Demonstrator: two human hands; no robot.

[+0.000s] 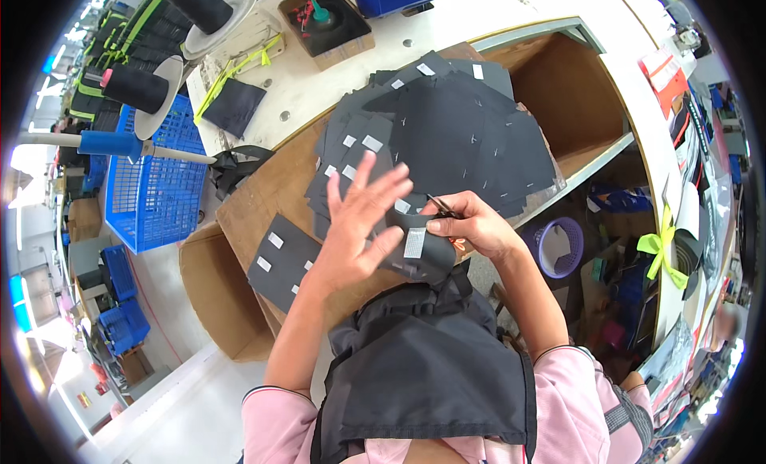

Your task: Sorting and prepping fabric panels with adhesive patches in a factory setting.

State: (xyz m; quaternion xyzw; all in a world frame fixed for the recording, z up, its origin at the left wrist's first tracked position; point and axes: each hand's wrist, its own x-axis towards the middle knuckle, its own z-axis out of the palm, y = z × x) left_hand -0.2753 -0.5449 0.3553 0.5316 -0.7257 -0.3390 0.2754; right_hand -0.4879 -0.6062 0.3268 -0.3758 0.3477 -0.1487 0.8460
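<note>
In front of my body, my right hand (pixel 472 225) is closed on small dark scissors (pixel 440 206), with a bit of orange showing below the fingers. The same hand pinches the upper edge of a black fabric piece (pixel 435 259) that bears a white label (pixel 415 243). My left hand (pixel 359 217) is raised beside that piece, its fingers spread and nothing in them. Beyond both hands lies a wide heap of black fabric pieces (pixel 447 133), several with small white labels. Left of my left wrist rests a smaller stack of labelled black pieces (pixel 279 256).
A brown board (pixel 263 193) carries the pieces. Open cardboard boxes (pixel 223 296) (pixel 566 89) flank it. Far left are a blue basket (pixel 152 177) and black thread cones (pixel 140 89). A purple bin (pixel 558 248) stands at right. A small tray (pixel 327 25) sits on the white tabletop (pixel 383 33).
</note>
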